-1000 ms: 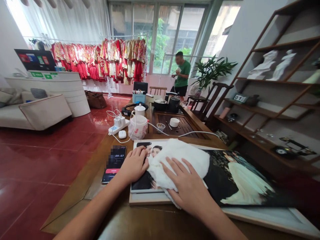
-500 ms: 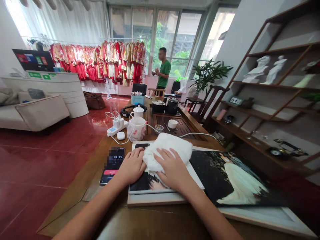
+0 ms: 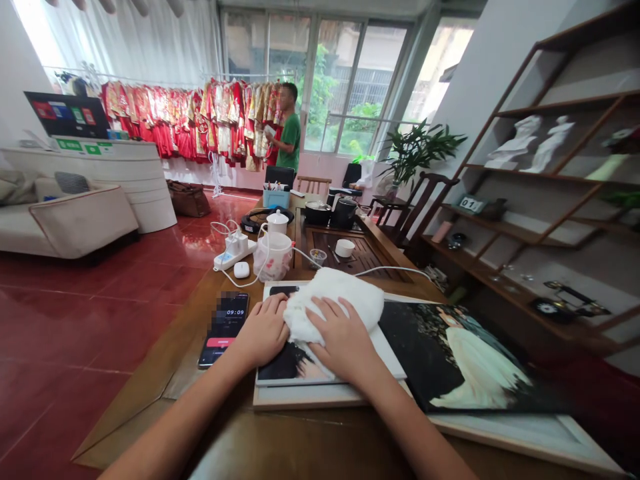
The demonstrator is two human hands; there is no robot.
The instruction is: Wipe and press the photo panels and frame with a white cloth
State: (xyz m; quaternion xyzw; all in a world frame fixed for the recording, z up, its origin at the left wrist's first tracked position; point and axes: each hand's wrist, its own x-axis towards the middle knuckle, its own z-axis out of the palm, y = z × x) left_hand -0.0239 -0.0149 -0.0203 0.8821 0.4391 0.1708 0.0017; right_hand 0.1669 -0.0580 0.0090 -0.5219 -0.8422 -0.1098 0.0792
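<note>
My right hand (image 3: 343, 337) lies over a folded white towel (image 3: 357, 293), its fingers apart and bent onto the fabric, thumb at the near edge. Beneath the towel is a photo panel (image 3: 277, 368) with a dark picture, stacked on a pale wooden frame (image 3: 310, 398); the towel hides much of the picture. My left hand (image 3: 263, 330) rests at the panel's left side, fingers stretched out and fingertips beside the towel's left edge. A larger dark photo panel (image 3: 415, 347) showing a white gown lies to the right.
A phone (image 3: 224, 333) lies left of my left hand on the wooden table (image 3: 165, 407). Beyond the panels are a plastic tub (image 3: 273, 260), a power strip (image 3: 233, 253) with cables and a tea tray (image 3: 367, 260). A person in green (image 3: 289, 140) stands near the clothes rack.
The person in green has moved left toward the hanging clothes. My hands and the towel have barely shifted; the phone's timer went from 09:07 to 09:09.
</note>
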